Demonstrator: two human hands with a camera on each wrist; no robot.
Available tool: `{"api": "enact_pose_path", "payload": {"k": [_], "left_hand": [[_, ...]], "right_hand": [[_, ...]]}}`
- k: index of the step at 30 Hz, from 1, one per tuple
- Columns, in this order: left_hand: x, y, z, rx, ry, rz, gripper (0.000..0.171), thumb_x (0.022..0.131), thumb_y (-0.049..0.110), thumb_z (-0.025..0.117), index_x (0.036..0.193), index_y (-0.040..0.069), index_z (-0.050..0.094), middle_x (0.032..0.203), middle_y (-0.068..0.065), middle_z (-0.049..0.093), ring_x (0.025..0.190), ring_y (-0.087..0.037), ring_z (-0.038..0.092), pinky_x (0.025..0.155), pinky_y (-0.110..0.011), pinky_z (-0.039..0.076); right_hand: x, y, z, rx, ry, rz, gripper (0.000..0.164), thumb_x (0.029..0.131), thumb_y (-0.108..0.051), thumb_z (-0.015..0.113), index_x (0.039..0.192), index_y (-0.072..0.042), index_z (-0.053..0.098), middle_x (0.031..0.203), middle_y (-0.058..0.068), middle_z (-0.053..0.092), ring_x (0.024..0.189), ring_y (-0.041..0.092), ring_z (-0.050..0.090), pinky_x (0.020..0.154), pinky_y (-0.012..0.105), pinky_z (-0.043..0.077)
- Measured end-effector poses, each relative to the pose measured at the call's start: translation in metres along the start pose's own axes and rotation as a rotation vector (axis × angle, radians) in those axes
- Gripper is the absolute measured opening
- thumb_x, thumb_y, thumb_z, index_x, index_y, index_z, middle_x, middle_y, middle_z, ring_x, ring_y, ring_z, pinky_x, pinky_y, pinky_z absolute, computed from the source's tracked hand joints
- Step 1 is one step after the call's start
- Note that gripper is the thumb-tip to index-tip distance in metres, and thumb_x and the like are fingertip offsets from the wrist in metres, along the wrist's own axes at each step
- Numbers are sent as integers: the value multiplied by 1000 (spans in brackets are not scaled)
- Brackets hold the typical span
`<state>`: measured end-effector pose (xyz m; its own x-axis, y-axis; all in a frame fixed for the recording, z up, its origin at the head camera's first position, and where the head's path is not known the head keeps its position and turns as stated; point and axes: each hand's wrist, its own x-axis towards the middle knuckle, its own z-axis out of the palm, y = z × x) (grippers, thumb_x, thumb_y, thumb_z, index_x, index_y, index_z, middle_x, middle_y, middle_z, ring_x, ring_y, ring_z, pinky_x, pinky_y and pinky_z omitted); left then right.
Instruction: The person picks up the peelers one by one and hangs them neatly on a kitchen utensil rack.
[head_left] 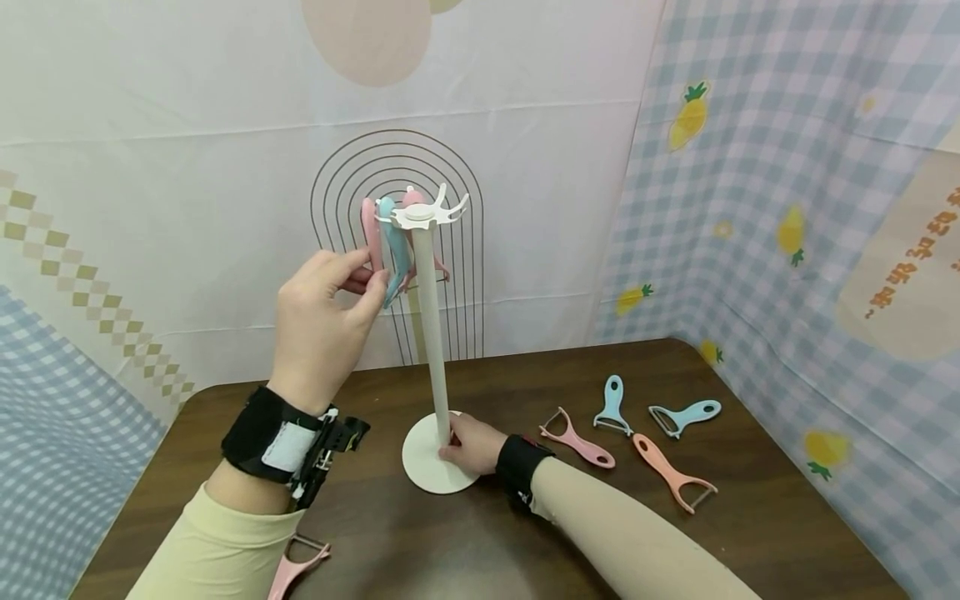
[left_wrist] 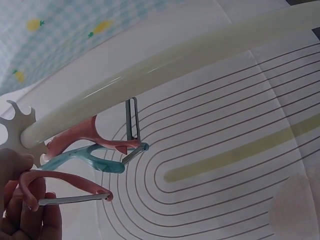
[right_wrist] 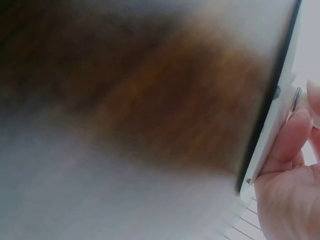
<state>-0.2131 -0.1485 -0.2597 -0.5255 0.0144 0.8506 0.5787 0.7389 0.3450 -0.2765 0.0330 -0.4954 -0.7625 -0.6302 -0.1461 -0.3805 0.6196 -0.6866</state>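
Note:
A white stand (head_left: 428,325) with a round base (head_left: 431,477) and a ring of hooks (head_left: 420,215) on top stands upright on the table. My left hand (head_left: 318,308) pinches a pink peeler (head_left: 371,225) beside the hooks; in the left wrist view its blade end juts past the fingers. Whether that peeler is on a hook I cannot tell. Close by, a blue peeler (head_left: 395,246) and another pink peeler (left_wrist: 75,135) hang from the rack. Down at the base, my right hand (head_left: 478,444) holds the bottom of the pole, its far fingers partly hidden.
On the table's right lie a pink peeler (head_left: 577,442), two blue peelers (head_left: 612,400) (head_left: 693,415) and an orange-pink peeler (head_left: 671,472). Another pink peeler (head_left: 296,568) lies at the front left, partly behind the left sleeve. Cloth curtains (head_left: 547,208) hang behind the table (head_left: 360,517).

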Motion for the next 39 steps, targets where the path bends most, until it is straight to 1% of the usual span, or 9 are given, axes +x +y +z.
{"api": "enact_pose_path", "payload": {"k": [8,15,19,21,26,29,33,36,39], "left_hand": [[-3,0,0,-5,-54,-17,22,89,8,69,109,-1,70,88,-9,63,79,-19,65,72,-33,50],[-8,-3,1,-1,-79,9,22,88,12,70,106,-1,70,89,-9,63,79,-19,64,72,-32,51],[-15,-6,-5,37,-102,3,25,89,20,70,105,2,71,88,-8,63,80,-19,63,71,-35,50],[-21,-10,-12,70,-137,-21,27,89,24,69,106,4,71,89,-7,63,81,-20,63,72,-38,50],[-42,-26,-30,205,-326,-97,35,90,33,67,114,8,67,97,-6,65,85,-23,64,72,-45,49],[-60,-40,-41,277,-472,-150,45,90,43,66,118,9,64,104,-7,66,88,-25,64,72,-48,49],[-86,-57,-52,343,-673,-252,65,87,61,61,121,6,62,113,-11,65,96,-32,63,74,-53,49],[-104,-68,-56,374,-811,-324,78,80,71,60,118,3,62,108,-15,66,94,-37,64,72,-55,49],[-124,-77,-60,374,-937,-390,80,74,72,66,110,1,64,98,-12,67,86,-33,65,70,-53,49]], "right_hand": [[1,1,1,-9,7,-8,35,93,-17,66,123,-5,52,99,3,51,86,13,53,80,30,45],[-1,1,1,-18,4,-2,35,94,-18,66,124,-6,51,99,3,51,87,13,53,81,30,44],[-2,-1,0,-27,5,2,37,94,-18,66,125,-6,51,100,3,51,87,13,52,81,30,44],[-3,-2,-1,-31,6,1,38,94,-18,66,126,-5,51,100,3,52,87,14,53,82,30,44],[-3,-4,-1,-42,14,-7,39,94,-18,66,126,-4,50,100,3,52,87,13,53,81,28,44],[-2,-3,-1,-42,18,-12,38,93,-18,66,126,-4,51,99,3,52,86,13,53,80,28,44],[-1,0,1,-38,13,4,38,93,-19,66,126,-5,51,98,2,51,86,13,53,80,28,44],[2,3,2,-41,8,20,39,93,-21,66,127,-6,50,98,2,51,86,13,52,81,28,43],[3,4,4,-41,7,24,39,93,-21,66,127,-6,51,99,2,51,87,13,53,81,29,44]]}}
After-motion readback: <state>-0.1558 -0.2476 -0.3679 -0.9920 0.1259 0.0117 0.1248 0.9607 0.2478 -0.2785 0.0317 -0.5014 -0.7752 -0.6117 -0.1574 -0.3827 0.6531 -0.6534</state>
